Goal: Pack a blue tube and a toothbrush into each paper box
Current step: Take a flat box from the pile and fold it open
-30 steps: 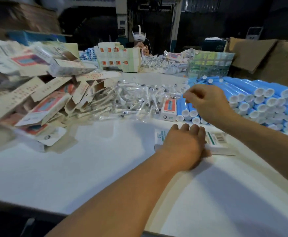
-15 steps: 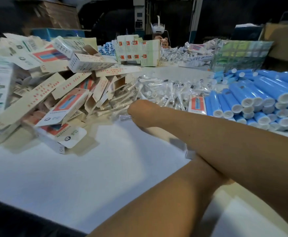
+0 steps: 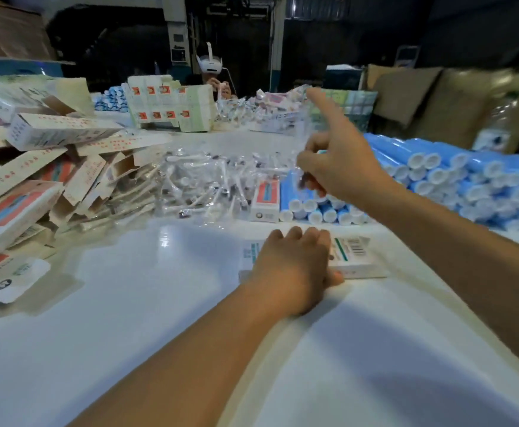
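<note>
White paper box (image 3: 352,255) lies on the surface (image 3: 159,303), pinned flat by the left hand (image 3: 295,266), fingers relaxed over it, apparently to steady it for filling. Right hand (image 3: 341,167) lifts a plastic-wrapped toothbrush (image 3: 306,177) pinched in its fingers, above blue tubes (image 3: 436,177) stacked at right.

right hand (image 3: 341,167) grasp motion-blurred, paper box (image 3: 353,257) partly hidden under left hand (image 3: 295,266)
</note>
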{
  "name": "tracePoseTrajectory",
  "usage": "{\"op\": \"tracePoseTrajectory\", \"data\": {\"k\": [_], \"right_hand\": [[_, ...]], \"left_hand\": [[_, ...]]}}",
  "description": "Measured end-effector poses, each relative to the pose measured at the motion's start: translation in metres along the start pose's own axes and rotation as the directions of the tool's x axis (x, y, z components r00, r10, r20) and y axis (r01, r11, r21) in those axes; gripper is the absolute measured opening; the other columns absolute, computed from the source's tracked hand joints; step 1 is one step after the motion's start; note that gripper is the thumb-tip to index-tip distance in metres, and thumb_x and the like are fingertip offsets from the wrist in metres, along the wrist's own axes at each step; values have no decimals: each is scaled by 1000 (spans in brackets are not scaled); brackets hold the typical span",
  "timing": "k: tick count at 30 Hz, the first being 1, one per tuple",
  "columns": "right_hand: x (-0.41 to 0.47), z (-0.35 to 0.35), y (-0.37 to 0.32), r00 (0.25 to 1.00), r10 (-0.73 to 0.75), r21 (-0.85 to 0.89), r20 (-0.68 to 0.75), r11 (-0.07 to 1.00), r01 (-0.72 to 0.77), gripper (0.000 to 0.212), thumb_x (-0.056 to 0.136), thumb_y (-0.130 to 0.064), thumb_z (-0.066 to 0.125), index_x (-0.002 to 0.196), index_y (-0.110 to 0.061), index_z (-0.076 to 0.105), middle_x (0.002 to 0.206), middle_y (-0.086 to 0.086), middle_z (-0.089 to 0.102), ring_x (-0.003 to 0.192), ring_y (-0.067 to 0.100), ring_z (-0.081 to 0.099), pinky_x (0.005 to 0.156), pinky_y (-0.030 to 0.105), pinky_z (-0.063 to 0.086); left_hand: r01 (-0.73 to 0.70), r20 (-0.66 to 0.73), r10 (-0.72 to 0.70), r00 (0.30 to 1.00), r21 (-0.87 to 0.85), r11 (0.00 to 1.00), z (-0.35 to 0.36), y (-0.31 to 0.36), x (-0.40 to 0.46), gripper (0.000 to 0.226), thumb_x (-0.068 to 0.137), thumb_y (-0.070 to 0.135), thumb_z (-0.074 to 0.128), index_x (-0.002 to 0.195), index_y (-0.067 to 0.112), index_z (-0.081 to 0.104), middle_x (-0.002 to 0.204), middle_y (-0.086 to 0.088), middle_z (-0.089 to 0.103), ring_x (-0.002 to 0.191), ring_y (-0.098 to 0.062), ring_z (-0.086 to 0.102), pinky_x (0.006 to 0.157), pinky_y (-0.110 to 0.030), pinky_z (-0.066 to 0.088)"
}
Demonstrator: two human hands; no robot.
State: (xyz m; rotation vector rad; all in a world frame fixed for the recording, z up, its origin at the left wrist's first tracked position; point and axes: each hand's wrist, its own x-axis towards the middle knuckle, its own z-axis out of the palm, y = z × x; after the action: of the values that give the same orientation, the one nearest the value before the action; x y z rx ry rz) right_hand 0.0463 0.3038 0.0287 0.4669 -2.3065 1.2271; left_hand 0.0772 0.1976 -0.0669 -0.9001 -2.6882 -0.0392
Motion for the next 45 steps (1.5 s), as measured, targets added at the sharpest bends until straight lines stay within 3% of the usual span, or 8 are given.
{"op": "tracePoseTrajectory", "data": {"k": [5,9,18,25,28,31,37,45], "right_hand": [[-65,-80,61,836,399,340,-376,899,-276,34,82,9,46,98,-21,48,43,1,51,33,14,49,35,22,37],[-99,-88,90,701,590,562,-401,762,-320,24,86,5,48,89,-18,42,52,8,50,37,17,53,36,23,41],[-102,-61,84,734,584,581,-347,748,-321,18,87,-9,65,74,-9,52,68,8,58,56,18,66,52,27,52],[-111,-45,80,802,392,139,-451,918,-371,29,85,-31,67,60,-22,56,77,-4,56,76,11,48,72,23,35],[-113,-38,72,889,229,-55,-396,961,-272,25,92,-34,57,76,-22,71,108,-7,52,105,7,37,82,3,26],[-116,-34,70,927,281,23,-250,958,-284,32,97,-40,45,114,-21,64,126,-7,45,113,-1,33,104,19,30],[-115,-39,64,908,294,176,-299,952,-250,18,100,-30,42,95,-34,59,110,-10,60,121,11,42,96,14,30],[-119,-39,60,880,255,129,-401,967,-222,15,86,-16,65,73,-22,65,70,-5,60,60,-1,47,58,9,35]], "left_hand": [[-8,-26,7,1000,-27,1000,0,1,4,64,89,66,34,135,21,34,131,0,47,114,-22,44,80,-36,32],[32,-22,-33,999,-19,999,-3,0,3,70,90,64,32,145,22,23,141,2,41,122,-19,40,90,-35,35],[54,-41,-55,998,-4,999,-7,6,1,75,86,65,26,147,21,21,143,2,39,123,-19,39,91,-35,33],[56,-62,-54,997,15,998,-8,15,3,82,81,68,18,147,19,22,139,1,43,121,-21,41,88,-35,34],[64,-84,-66,994,-17,998,-8,14,3,76,86,65,26,146,19,23,139,0,43,122,-22,41,90,-36,35],[84,-97,-86,992,-26,996,-8,12,3,77,84,65,26,145,19,26,138,-1,44,121,-23,42,88,-36,35],[93,-96,-94,991,-17,996,-11,9,3,85,76,68,16,144,19,26,137,-1,44,121,-23,42,88,-36,34],[189,-171,-192,966,-34,981,-10,5,3,72,85,63,30,140,16,32,133,-5,47,117,-28,45,86,-39,36]]}}
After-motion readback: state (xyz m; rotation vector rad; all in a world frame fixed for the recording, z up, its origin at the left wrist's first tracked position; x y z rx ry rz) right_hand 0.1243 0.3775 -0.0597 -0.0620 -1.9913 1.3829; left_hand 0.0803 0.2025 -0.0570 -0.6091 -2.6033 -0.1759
